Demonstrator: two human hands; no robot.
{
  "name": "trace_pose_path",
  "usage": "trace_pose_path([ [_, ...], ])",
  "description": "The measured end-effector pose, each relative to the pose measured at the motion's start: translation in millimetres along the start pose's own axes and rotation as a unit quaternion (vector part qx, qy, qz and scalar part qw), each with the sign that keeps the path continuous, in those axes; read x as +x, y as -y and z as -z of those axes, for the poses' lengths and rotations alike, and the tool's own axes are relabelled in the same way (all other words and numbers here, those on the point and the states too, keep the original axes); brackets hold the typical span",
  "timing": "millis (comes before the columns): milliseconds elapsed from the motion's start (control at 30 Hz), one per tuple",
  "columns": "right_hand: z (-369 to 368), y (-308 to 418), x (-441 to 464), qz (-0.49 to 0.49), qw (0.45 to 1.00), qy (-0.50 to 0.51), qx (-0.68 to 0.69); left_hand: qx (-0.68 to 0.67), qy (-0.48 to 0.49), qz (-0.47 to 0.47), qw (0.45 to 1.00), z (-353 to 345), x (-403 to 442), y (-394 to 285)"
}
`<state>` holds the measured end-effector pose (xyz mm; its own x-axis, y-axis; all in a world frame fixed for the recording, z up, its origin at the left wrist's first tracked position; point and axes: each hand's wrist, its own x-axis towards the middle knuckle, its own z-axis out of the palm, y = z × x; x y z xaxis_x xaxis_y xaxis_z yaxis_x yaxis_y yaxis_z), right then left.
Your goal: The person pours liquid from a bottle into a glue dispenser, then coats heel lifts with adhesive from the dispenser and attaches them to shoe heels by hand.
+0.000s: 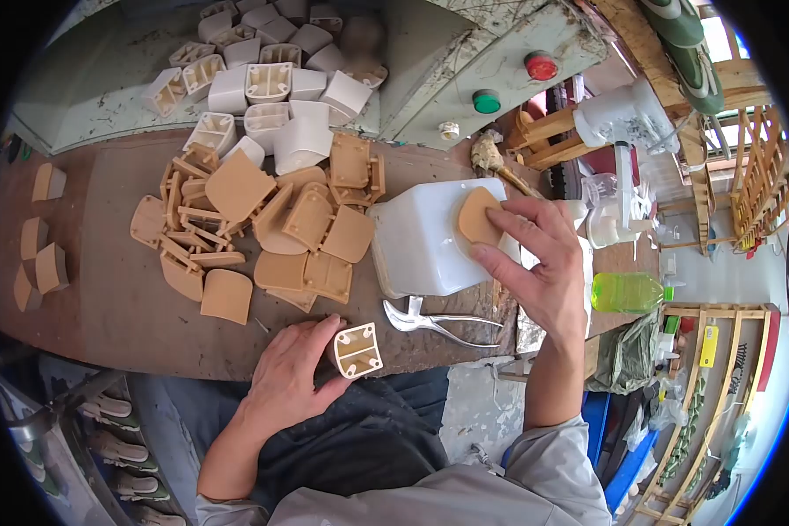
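My left hand point(294, 373) grips a white plastic shoe heel point(358, 351) at the front edge of the bench, its hollow ribbed side facing up. Between the thumb and fingers of my right hand point(539, 254) is a tan heel cap point(478, 216), held over a white plastic container point(421, 241). Whether the cap touches the container I cannot tell. A pile of tan heel caps point(241, 188), some with pegs showing, lies left of the container. Metal pliers point(438, 322) rest on the bench between my hands.
Many white heels point(302, 140) are heaped at the back. Several tan-topped heels point(51, 267) stand at the far left. A machine panel carries red point(540, 65) and green point(486, 102) buttons. A bottle of yellow-green liquid point(627, 292) is at the right; shoes point(118, 449) sit on a lower-left rack.
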<state>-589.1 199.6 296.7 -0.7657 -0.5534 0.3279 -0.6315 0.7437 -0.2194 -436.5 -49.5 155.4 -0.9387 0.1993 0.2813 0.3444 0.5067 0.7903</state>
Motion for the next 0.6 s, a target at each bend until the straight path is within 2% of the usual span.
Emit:
trace_pose_path([
  [467, -3.2, 0.6, -4.0, -0.026, 0.999, -0.027, 0.013, 0.005, 0.029, 0.019, 0.999, 1.5, 1.0, -2.5],
  [567, 1.2, 1.4, -8.7, -0.059, 0.994, -0.01, 0.089, 0.008, 0.033, 0.03, 0.999, 4.9, 1.0, -3.9],
  [600, 2.6, 1.0, -10.9, -0.079, 0.985, -0.014, 0.151, 0.005, 0.029, 0.028, 0.999, 5.0, 1.3, -3.7],
])
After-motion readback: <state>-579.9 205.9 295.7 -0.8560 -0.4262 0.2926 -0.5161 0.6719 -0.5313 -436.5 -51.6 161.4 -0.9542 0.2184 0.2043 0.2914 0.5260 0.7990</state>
